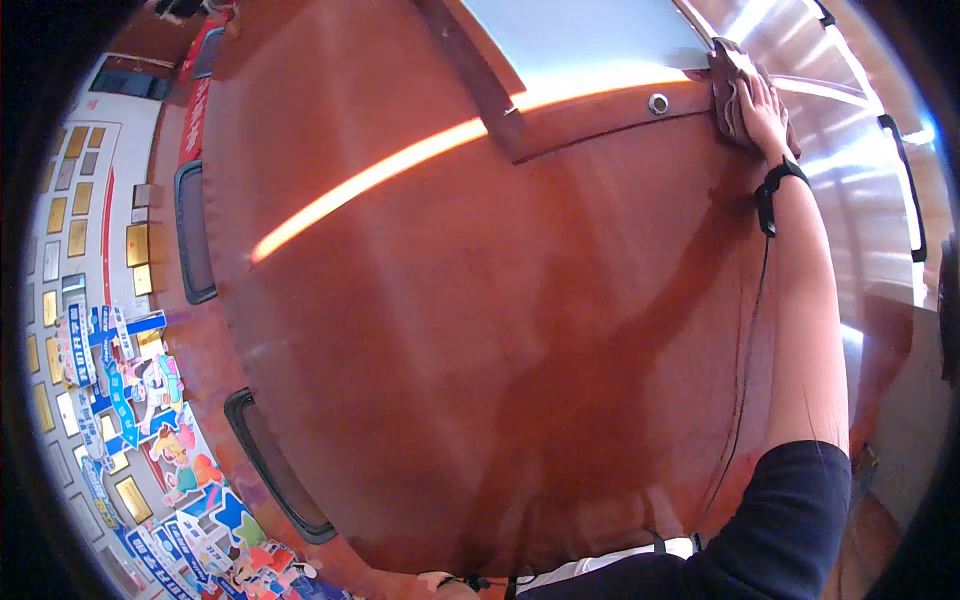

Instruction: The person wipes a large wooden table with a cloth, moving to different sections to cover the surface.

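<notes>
Pressing brown cloth (728, 85) under right hand (765, 110) fingers (752, 95), against reddish door (480, 350).

The cloth (733, 88) is brownish-mauve, crumpled and folded into a thick pad. It lies pressed flat against the reddish-brown door (480, 330), at the door's upper right edge, just right of a small round metal fitting (658, 103). The door is large, smooth and glossy, with a pale panel (590, 35) set in near its top.
</notes>
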`<state>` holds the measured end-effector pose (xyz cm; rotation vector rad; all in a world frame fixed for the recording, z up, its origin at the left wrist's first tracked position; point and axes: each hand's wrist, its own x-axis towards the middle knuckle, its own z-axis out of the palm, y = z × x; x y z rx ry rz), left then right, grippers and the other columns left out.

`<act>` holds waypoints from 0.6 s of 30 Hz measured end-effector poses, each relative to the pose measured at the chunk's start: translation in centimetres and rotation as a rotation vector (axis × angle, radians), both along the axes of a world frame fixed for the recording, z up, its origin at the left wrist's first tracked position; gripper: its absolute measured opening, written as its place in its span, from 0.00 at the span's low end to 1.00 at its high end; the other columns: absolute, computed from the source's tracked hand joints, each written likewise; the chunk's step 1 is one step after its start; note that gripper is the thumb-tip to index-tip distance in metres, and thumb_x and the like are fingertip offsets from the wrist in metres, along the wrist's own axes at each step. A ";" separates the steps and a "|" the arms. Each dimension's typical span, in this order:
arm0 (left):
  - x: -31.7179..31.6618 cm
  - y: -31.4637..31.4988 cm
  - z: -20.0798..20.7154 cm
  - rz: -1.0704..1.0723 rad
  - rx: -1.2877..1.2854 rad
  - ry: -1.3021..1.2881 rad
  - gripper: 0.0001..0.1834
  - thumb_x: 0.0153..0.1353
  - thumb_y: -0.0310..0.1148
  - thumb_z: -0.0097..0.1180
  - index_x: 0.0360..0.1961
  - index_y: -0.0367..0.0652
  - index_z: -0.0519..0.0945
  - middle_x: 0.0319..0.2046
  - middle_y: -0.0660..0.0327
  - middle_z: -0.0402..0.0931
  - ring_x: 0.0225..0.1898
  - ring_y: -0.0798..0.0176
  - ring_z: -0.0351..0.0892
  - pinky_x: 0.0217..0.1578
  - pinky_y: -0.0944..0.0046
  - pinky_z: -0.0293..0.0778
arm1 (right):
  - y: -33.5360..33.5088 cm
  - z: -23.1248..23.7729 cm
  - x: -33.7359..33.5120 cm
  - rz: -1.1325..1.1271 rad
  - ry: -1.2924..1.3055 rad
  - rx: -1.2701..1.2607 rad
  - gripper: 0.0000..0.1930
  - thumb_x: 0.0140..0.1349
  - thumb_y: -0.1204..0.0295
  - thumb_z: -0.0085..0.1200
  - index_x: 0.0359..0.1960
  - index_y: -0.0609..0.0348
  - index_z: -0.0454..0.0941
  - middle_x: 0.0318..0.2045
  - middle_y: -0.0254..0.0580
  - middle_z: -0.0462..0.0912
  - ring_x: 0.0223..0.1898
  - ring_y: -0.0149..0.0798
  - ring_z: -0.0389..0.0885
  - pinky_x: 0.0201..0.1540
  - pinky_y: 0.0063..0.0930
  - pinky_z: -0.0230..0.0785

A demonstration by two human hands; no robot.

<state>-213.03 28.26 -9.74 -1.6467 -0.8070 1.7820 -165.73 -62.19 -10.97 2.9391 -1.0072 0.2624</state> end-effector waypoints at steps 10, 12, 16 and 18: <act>-1.9 2.7 -0.3 -0.135 -0.031 0.097 0.29 0.59 0.60 0.47 0.59 0.61 0.72 0.57 0.64 0.71 0.59 0.53 0.68 0.53 0.37 0.63 | 7.8 4.1 -17.0 -0.297 0.110 0.053 0.34 0.63 0.37 0.29 0.70 0.27 0.46 0.72 0.34 0.43 0.73 0.48 0.39 0.69 0.59 0.32; -2.2 3.0 -0.4 -0.181 -0.047 0.121 0.29 0.59 0.60 0.47 0.59 0.61 0.72 0.57 0.64 0.71 0.58 0.53 0.68 0.53 0.36 0.63 | 10.2 4.1 -22.1 -0.339 0.167 0.052 0.34 0.64 0.38 0.29 0.70 0.27 0.46 0.73 0.33 0.42 0.73 0.47 0.39 0.70 0.56 0.31; -3.3 4.1 0.1 -0.240 -0.047 0.127 0.29 0.59 0.60 0.48 0.58 0.61 0.73 0.56 0.63 0.72 0.58 0.53 0.68 0.52 0.36 0.63 | 18.6 4.3 -30.2 -0.421 0.152 0.106 0.33 0.64 0.39 0.30 0.70 0.28 0.46 0.72 0.34 0.44 0.73 0.46 0.39 0.70 0.55 0.29; -2.5 3.4 0.3 -0.305 -0.040 0.071 0.27 0.58 0.57 0.49 0.55 0.59 0.75 0.54 0.62 0.73 0.54 0.54 0.71 0.49 0.39 0.66 | 22.3 4.2 -34.5 -0.398 0.122 0.067 0.33 0.65 0.40 0.32 0.70 0.28 0.47 0.72 0.35 0.45 0.73 0.47 0.39 0.70 0.55 0.29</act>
